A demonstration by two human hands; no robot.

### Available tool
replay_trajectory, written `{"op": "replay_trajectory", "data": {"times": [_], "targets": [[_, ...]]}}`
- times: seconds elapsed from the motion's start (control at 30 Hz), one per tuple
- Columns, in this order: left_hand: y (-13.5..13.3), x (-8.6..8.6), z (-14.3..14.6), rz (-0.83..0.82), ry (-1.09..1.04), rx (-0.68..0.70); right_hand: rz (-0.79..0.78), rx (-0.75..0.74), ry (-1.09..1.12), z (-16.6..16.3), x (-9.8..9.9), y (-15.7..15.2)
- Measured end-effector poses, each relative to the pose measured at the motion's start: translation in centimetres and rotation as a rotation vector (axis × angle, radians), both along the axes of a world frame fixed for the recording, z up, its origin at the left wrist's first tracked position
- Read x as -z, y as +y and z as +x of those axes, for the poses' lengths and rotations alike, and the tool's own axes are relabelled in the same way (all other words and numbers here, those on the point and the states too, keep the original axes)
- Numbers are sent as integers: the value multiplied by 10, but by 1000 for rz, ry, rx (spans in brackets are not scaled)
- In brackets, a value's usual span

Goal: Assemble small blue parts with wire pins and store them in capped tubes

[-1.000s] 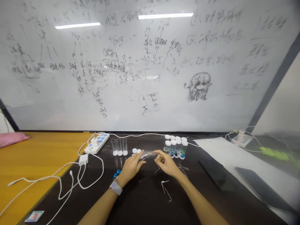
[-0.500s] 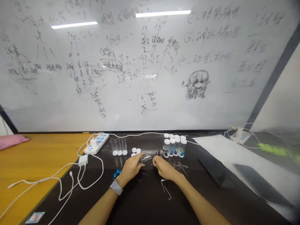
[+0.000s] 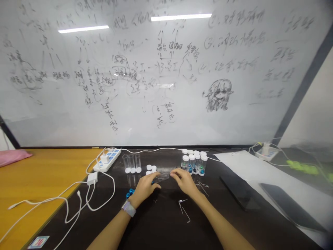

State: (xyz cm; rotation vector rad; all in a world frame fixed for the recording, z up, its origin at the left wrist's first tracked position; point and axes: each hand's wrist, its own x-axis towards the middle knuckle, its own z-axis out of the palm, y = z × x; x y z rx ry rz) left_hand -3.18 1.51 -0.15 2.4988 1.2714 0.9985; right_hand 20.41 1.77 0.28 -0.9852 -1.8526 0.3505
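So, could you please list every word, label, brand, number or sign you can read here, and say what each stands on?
"3" – circled, handwritten on the right half of the whiteboard.
Other whiteboard handwriting – Chinese characters among it, mostly too rough or faint to read surely.
Square sticker, lower left – red marks, too blurred.
Left power strip – any print too small.
No brand is legible.

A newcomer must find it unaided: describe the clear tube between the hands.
Below the big whiteboard, look at the dark table, where two hands face each other. The clear tube is between the left hand and the right hand. Unlike the three upright tubes to its left and the white-capped ones to its right, it lies sideways.
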Motion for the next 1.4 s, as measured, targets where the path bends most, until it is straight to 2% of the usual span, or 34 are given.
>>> {"op": "replay_trajectory", "data": {"times": [0.13, 0.4, 0.67, 0.83, 0.97, 1.07, 1.17, 1.23, 1.33, 1.4], "targets": [[-2, -4, 2, -33, -48, 62, 28, -94, 33, -6, -2, -7], [-4, -5, 6, -109, -181, 158, -73, -71, 309, -9, 2, -5], [-4, -3, 9, -159, -286, 202, 125, -71, 162, -9, -2, -13], [-3, 0, 10, -155, -285, 182, 148, -45, 143, -12, -6, -16], [2, 3, 12, -153, -391, 82, 115, 76, 203, -12, 1, -9], [8, 4, 10, -120, -530, -53, 12, 95, 157, -17, 16, 1], [15, 5, 5, -78, -665, -193, -86, 16, -34, -30, 33, 13], [17, 5, 2, -52, -714, -278, -65, -37, -221, -43, 39, 21], [17, 5, -1, -19, -703, -350, -67, -38, -426, -62, 37, 33], [16, 5, -1, 17, -655, -361, -96, -23, -467, -71, 34, 39]]}}
